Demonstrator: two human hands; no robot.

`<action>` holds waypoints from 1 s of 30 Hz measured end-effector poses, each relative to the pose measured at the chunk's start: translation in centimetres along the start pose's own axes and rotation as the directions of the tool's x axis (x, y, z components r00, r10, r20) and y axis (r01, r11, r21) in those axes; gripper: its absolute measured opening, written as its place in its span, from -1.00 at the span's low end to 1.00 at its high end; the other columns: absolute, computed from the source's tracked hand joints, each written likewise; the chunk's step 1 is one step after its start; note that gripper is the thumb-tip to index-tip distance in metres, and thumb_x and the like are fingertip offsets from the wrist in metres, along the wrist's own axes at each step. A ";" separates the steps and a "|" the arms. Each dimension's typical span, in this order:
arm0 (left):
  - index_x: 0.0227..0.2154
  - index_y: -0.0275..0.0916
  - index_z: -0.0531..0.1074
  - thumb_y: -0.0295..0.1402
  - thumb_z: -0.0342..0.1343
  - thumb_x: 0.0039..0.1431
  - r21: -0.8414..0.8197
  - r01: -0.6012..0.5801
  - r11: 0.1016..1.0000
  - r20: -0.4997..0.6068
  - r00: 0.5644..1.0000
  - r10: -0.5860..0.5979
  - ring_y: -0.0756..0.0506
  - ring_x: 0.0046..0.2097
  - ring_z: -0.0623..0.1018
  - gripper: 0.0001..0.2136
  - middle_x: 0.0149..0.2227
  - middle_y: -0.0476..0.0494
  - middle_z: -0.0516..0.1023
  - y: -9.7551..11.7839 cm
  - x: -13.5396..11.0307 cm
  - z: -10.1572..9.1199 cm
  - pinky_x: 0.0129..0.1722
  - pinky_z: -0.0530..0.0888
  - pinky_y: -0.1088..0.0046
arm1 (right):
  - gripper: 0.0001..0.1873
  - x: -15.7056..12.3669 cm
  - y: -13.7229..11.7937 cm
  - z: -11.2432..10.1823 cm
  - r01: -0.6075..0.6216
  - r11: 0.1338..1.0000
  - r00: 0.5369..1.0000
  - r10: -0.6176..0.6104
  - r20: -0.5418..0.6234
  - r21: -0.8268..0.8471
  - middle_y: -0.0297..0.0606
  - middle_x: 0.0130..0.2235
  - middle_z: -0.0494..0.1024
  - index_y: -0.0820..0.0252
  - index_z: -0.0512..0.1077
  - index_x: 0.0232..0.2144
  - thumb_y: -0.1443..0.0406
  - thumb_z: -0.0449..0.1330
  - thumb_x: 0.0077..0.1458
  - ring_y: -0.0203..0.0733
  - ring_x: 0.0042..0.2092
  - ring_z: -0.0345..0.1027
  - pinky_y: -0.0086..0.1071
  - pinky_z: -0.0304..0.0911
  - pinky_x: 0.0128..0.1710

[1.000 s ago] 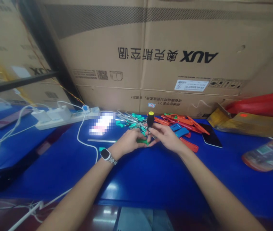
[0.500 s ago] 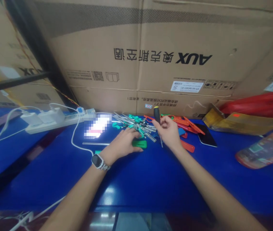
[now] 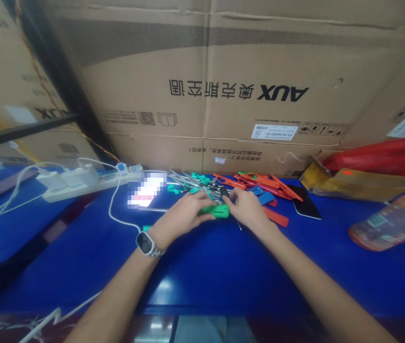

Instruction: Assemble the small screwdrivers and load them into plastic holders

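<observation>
My left hand (image 3: 184,213), with a watch (image 3: 145,242) on its wrist, pinches a green plastic piece (image 3: 220,211) that has a dark slot in it. Beside it my right hand (image 3: 248,208) is closed round the black handle of a small screwdriver (image 3: 225,192). Its thin shaft points down and towards me, its tip showing just below the hand. Behind both hands lies a heap of metal rods (image 3: 182,178) with small turquoise parts (image 3: 200,177). My fingers hide part of the heap.
Right of the hands lie orange-red plastic pieces (image 3: 277,216), blue pieces (image 3: 266,197) and a black phone (image 3: 305,202). A clear bottle (image 3: 384,226) lies further right. Leftward are a bright blurred screen (image 3: 150,188) and a power strip (image 3: 84,185). A large cardboard box (image 3: 238,52) stands behind.
My left hand has closed on the green piece and moved it slightly right. My right hand has come down and left, and the screwdriver is now lower and tilted.
</observation>
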State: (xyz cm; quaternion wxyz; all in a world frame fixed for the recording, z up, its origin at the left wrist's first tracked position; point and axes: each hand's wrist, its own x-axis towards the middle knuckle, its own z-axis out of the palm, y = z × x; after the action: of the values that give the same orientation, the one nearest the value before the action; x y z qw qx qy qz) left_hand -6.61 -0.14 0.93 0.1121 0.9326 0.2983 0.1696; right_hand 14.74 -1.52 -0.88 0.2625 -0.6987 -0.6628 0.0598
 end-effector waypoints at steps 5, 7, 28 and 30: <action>0.05 -0.09 0.46 -0.22 0.12 0.31 0.053 -0.109 0.993 -0.088 0.990 0.113 -0.14 -0.03 0.48 -0.71 -0.06 -0.12 0.50 1.4 0.1 -0.5 0.00 0.29 0.26 | -0.40 -0.8 0.2 -1.5 -0.020 0.817 0.967 -0.132 0.220 0.576 -0.34 -0.52 0.43 0.17 0.41 -0.44 -0.18 -0.06 0.22 -0.28 -0.52 0.30 -0.41 0.15 -0.51; 0.03 -0.08 0.47 -0.23 0.11 0.32 0.084 -0.139 0.987 -0.092 0.985 0.147 -0.14 -0.01 0.47 -0.74 -0.06 -0.11 0.50 1.8 0.3 -0.5 0.01 0.29 0.25 | -0.43 -1.3 0.1 -2.0 -0.107 0.712 0.897 -0.233 0.377 0.694 -0.36 -0.50 0.46 0.18 0.39 -0.38 -0.19 0.02 0.18 -0.32 -0.56 0.30 -0.44 0.16 -0.56; -0.05 -0.16 0.53 -0.50 0.00 0.27 0.329 0.217 0.919 -0.094 0.976 -0.196 -0.21 -0.05 0.57 -0.71 -0.08 -0.17 0.59 -7.1 6.4 -4.3 -0.11 0.44 0.32 | -0.51 7.6 3.5 -0.3 -0.104 0.685 0.985 -0.030 0.171 0.721 -0.37 -0.45 0.49 0.13 0.35 -0.17 0.05 0.36 -0.10 -0.24 -0.48 0.36 -0.37 0.31 -0.51; -0.06 -0.18 0.52 -0.52 0.01 0.25 0.316 0.267 0.910 -0.105 0.964 -0.246 -0.20 -0.04 0.57 -0.71 -0.07 -0.17 0.59 -8.4 7.8 -3.8 -0.10 0.44 0.34 | -0.63 9.1 3.6 0.1 0.056 0.874 0.994 -0.094 0.055 0.483 -0.32 -0.38 0.54 0.14 0.40 -0.18 0.16 0.33 -0.03 -0.18 -0.37 0.42 -0.33 0.33 -0.36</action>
State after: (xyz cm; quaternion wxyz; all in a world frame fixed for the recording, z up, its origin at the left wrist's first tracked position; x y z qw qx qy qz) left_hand -6.47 11.60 3.72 -0.0326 0.8852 0.4453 0.1308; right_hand 18.99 7.27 -0.20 0.4043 -0.5828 -0.6632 0.2389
